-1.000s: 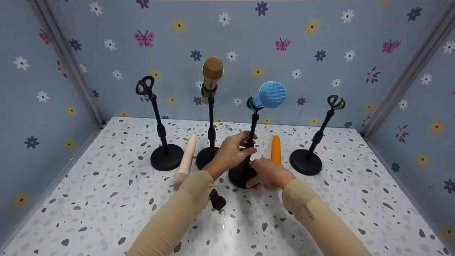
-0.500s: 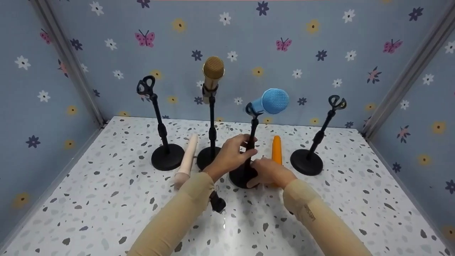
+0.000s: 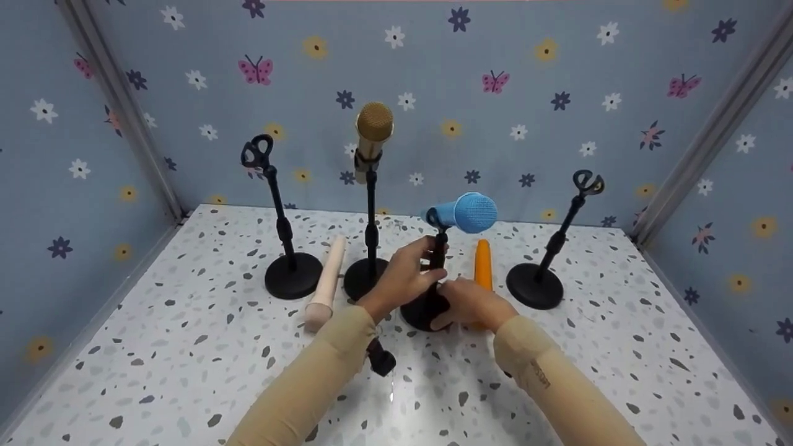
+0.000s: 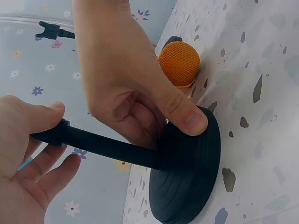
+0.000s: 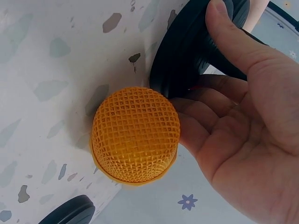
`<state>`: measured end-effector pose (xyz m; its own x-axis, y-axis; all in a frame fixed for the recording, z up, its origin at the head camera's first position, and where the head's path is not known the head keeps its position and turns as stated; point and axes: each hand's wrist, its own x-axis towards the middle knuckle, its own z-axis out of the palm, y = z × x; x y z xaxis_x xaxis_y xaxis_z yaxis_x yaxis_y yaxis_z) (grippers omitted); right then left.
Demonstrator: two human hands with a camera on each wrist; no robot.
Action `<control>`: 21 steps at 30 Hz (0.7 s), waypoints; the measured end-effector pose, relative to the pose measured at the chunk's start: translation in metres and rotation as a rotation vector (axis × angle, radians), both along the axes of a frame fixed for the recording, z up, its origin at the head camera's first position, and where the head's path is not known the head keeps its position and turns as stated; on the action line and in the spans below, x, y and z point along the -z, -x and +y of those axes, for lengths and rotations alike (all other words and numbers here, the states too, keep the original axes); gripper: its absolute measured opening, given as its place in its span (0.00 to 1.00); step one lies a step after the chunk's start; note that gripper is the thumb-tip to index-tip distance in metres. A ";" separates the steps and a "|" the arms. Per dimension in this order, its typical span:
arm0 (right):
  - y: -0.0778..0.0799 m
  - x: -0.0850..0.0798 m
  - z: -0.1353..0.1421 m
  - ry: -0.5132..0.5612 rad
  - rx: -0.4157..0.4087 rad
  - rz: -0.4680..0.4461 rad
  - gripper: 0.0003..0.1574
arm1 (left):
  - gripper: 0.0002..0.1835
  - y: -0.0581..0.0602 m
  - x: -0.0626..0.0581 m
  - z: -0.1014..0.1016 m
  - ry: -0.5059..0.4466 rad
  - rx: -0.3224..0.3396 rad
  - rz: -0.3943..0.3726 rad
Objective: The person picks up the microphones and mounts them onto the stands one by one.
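A blue microphone (image 3: 474, 213) lies nearly level in the clip of a black desk stand, its mesh head toward the right. My left hand (image 3: 404, 275) grips the stand's pole at its thick collar (image 4: 53, 134). Low down, my right hand (image 3: 471, 302) holds the round base (image 4: 187, 172), thumb on its top and the other fingers around the far side. Right beside that hand, an orange microphone (image 5: 135, 135) lies on the table, partly hidden behind it in the head view. The base rests on the speckled tabletop.
A gold microphone (image 3: 373, 127) stands upright in a second stand to the left. Stands with bare clips are at far left (image 3: 292, 275) and far right (image 3: 536, 285). A pale pink microphone (image 3: 328, 282) lies on the table (image 3: 186, 347). Flowered walls enclose three sides.
The blue microphone and its clip have sunk toward the collar, and the microphone has swung closer to level. Both hands stay at the collar and the base.
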<state>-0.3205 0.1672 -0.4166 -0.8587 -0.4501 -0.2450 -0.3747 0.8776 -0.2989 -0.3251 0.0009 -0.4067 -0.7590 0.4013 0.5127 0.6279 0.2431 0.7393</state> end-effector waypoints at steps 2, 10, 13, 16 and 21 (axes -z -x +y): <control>-0.001 0.000 0.000 0.007 0.005 -0.005 0.37 | 0.20 -0.001 0.000 0.001 -0.004 0.033 -0.028; -0.001 -0.001 -0.001 0.022 -0.019 -0.001 0.45 | 0.25 -0.004 -0.003 0.002 0.028 0.061 -0.154; -0.001 -0.001 -0.001 0.003 -0.026 0.002 0.43 | 0.26 -0.004 -0.003 0.002 0.024 0.056 -0.192; -0.001 -0.001 -0.001 -0.010 -0.021 0.010 0.42 | 0.24 -0.004 -0.002 0.002 0.007 0.044 -0.189; 0.000 0.000 -0.001 -0.012 -0.012 0.018 0.38 | 0.20 -0.003 0.000 0.004 0.004 -0.010 -0.135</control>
<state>-0.3201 0.1664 -0.4171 -0.8577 -0.4575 -0.2347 -0.3904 0.8764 -0.2818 -0.3224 0.0045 -0.4066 -0.8249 0.3952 0.4042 0.5206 0.2525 0.8156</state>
